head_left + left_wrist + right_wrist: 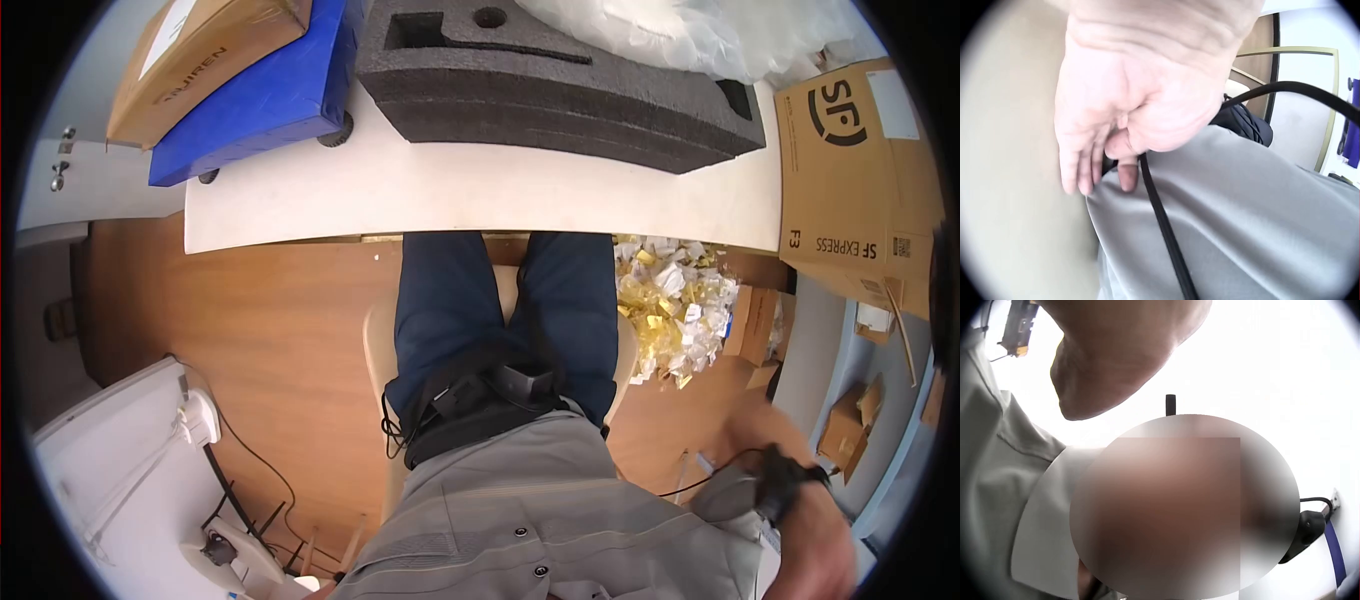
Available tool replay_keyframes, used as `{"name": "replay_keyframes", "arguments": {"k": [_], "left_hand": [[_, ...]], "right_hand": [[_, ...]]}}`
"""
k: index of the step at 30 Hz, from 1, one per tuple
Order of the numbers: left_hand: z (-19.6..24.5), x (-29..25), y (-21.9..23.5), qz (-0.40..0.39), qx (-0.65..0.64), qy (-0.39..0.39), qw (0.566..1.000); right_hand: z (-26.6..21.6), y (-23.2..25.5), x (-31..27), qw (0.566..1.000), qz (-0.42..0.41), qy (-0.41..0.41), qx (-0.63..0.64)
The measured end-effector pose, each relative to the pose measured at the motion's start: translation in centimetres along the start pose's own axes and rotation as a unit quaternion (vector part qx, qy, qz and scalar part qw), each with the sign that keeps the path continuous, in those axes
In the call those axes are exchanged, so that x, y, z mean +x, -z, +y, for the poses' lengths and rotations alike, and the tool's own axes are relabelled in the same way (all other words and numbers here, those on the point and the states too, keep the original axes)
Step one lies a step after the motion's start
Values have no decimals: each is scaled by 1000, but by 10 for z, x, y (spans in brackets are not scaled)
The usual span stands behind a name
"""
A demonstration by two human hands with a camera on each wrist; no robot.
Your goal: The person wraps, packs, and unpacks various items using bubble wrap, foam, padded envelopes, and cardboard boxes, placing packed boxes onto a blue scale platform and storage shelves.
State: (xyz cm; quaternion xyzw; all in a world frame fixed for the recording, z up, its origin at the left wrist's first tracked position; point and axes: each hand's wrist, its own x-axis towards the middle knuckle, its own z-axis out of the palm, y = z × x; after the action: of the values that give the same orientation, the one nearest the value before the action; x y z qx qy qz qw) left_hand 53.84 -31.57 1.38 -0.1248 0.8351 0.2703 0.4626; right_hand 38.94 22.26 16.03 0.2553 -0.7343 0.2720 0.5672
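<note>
In the left wrist view, my left hand (1141, 87) hangs palm toward the camera beside a grey garment (1229, 187), its fingers loosely bent. A black cord (1166, 231) runs down the cloth from behind the thumb side; whether the hand touches it I cannot tell. Bent at the elbow, the right arm is at the lower right of the head view, with my right hand (820, 550) at the frame's edge. The right wrist view shows part of this hand (1122, 362) above a blurred-out area; its fingers are hidden.
A white table (480, 200) bears a dark foam block (560, 110), a blue box (250, 110) and clear plastic wrap (690, 35). A cardboard box (850, 190) stands at the right. Scraps of packing (670, 310) lie below the table. A chair is under the seated person.
</note>
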Motion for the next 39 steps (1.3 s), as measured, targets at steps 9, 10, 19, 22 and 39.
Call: {"name": "replay_keyframes", "arguments": {"k": [9, 10, 19, 22, 39], "left_hand": [[15, 10, 12, 35, 24, 4, 999], [18, 13, 13, 39, 26, 3, 999], [54, 49, 45, 33, 65, -21, 997], [66, 67, 62, 21, 86, -38, 995], [169, 180, 157, 55, 181, -216, 958]], "right_hand": [[138, -122, -115, 885, -17, -433, -172], [146, -131, -121, 879, -35, -453, -145], [204, -133, -164, 828, -134, -526, -143], [208, -135, -167, 829, -66, -553, -47], [204, -135, -159, 798, -56, -600, -11]]}}
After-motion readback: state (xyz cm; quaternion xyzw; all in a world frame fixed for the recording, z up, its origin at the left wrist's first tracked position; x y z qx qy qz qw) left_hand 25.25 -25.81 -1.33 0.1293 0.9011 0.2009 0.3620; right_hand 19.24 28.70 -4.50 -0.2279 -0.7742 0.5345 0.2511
